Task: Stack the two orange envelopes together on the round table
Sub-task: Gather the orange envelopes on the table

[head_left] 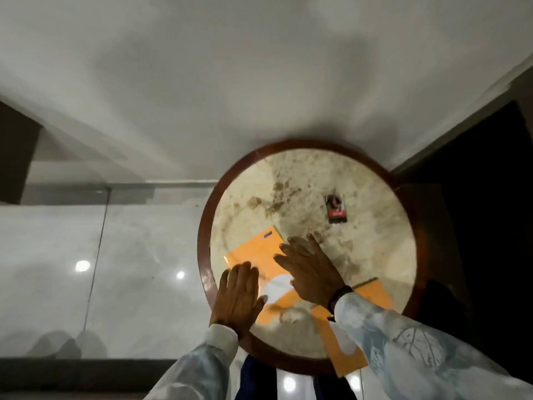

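Observation:
A round marble-topped table (375,255) with a dark wooden rim stands against a white wall. One orange envelope (256,255) lies flat on its left side. My left hand (238,295) rests flat on that envelope's near-left part, partly over the rim. My right hand (310,269) lies flat, fingers spread, on its right edge. A second orange envelope (340,336) lies at the near right, jutting over the table's front edge and partly hidden under my right sleeve. The two envelopes lie apart, close together.
A small dark packet with a red label (336,209) lies on the far right part of the tabletop. Glossy pale floor tiles (115,269) stretch to the left. A dark doorway (490,197) opens to the right of the table.

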{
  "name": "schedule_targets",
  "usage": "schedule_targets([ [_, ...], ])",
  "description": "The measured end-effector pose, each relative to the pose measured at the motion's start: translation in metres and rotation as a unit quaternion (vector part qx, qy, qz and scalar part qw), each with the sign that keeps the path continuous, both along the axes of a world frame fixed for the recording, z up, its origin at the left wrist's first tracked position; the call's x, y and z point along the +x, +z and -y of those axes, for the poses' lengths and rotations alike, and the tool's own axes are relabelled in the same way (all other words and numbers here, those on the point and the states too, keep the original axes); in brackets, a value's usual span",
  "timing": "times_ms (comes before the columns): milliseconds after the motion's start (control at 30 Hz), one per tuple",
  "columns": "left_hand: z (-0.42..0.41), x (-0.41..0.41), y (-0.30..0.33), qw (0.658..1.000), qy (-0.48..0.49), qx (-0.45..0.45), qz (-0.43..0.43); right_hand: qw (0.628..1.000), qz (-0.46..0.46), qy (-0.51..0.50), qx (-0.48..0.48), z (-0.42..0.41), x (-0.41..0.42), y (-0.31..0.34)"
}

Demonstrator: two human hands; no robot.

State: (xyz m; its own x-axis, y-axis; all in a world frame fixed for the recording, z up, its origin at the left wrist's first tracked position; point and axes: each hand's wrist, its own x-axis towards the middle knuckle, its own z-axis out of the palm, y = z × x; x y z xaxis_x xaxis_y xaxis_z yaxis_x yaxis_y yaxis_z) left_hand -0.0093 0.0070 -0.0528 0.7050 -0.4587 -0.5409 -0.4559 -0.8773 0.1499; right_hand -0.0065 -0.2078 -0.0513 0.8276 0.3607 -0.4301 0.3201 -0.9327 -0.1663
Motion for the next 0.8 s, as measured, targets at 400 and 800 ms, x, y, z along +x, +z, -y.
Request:
schedule_targets([
  [400, 0.040, 0.127, -0.030, 0.996, -0.061, -0.008, 0.063, 0.986, 0.039, -0.159, -0.026, 0.029, 0.075, -0.025],
  [800, 0.056, 0.060, -0.018, 0.994, -0.074, -0.071, 0.031, 0.919, 0.120, -0.372, 0.046, 0.039, -0.017, 0.000],
])
